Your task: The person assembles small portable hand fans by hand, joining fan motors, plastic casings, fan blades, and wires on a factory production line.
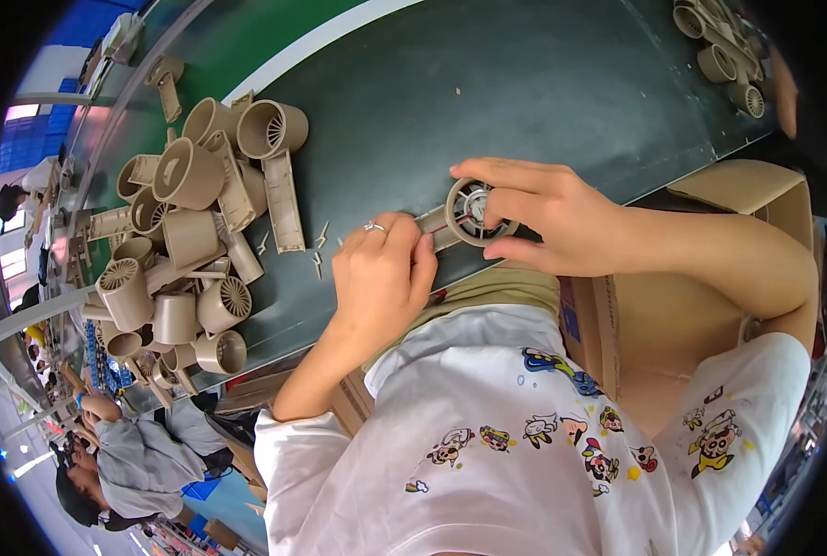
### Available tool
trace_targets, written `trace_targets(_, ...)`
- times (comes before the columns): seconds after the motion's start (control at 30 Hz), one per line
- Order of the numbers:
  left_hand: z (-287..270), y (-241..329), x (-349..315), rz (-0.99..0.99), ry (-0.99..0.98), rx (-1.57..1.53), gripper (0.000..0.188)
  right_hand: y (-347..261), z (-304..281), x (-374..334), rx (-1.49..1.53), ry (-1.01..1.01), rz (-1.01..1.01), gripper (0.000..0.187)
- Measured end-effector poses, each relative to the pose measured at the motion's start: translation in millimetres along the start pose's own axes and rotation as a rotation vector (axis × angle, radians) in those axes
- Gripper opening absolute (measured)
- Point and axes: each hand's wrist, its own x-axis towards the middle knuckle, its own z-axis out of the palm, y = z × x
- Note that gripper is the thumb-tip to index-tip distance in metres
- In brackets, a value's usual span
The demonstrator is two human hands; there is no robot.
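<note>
A beige plastic fan housing point(452, 219), with a round open head and a flat handle, lies at the near edge of the dark table in front of me. My left hand point(383, 269), a ring on one finger, is closed around the handle end and hides most of it. Inside the round head, spokes and a pale centre show, and a thin red line runs along the handle. My right hand point(562, 218) curls over the head, gripping its rim, with fingertips reaching into the opening. Left of my left hand lie a few small beige clips point(319, 252).
Many similar beige housings point(189, 174) are heaped at the left of the dark green table point(376, 120). More beige parts point(724, 60) sit at the far right. An open cardboard box point(659, 324) stands below the near edge. A co-worker point(140, 454) is at lower left.
</note>
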Motion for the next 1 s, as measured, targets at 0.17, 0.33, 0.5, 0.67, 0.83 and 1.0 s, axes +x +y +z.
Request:
trace_targets(0.17,-3,2,3,-0.071,-0.071,-0.069,0.013,-4,-2,-1,0.065,-0.052,0.078,0.027)
trace_targets(0.33,-4,-2,1,-0.122,-0.093,-0.141,0.014,-8,-2,-1,0.087,-0.075,0.124,0.027)
trace_targets(0.5,-6,-4,-2,-0.138,-0.100,-0.168,0.012,-9,-2,-1,0.101,-0.095,0.143,0.026)
trace_targets(0.67,-5,-8,-2,-0.133,-0.095,-0.180,0.011,-6,-5,1,0.116,-0.118,0.162,0.026)
trace_targets(0.83,-15,-3,-3,-0.148,-0.114,-0.157,0.013,-8,-8,3,0.114,-0.103,0.122,0.026)
trace_targets(1.0,-18,-9,-9,-0.101,-0.204,-0.168,0.013,-8,-11,1,0.114,-0.146,0.122,0.028)
